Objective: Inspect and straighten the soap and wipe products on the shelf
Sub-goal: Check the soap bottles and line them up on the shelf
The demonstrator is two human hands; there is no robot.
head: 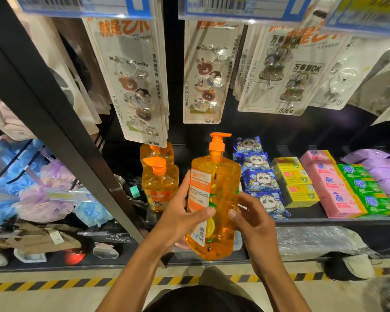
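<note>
An orange pump bottle of liquid soap (221, 188) is held upright in front of the shelf, its side label turned toward me. My left hand (180, 217) grips its left side, thumb across the label. My right hand (252, 217) holds the right side, thumb on the front. Two more orange soap bottles (159, 185) stand behind on the shelf at the left. To the right lie blue panda wipe packs (260, 176), yellow soap boxes (295, 181), pink soap bars (331, 188), green soap bars (367, 188) and purple packs (383, 167).
Hook packs on cards (142, 86) hang above the shelf, with price tags overhead. A black upright post (61, 122) runs diagonally at the left, with bath sponges (43, 194) beyond it. A lower shelf (302, 242) holds wrapped items. Striped floor tape (54, 282) runs below.
</note>
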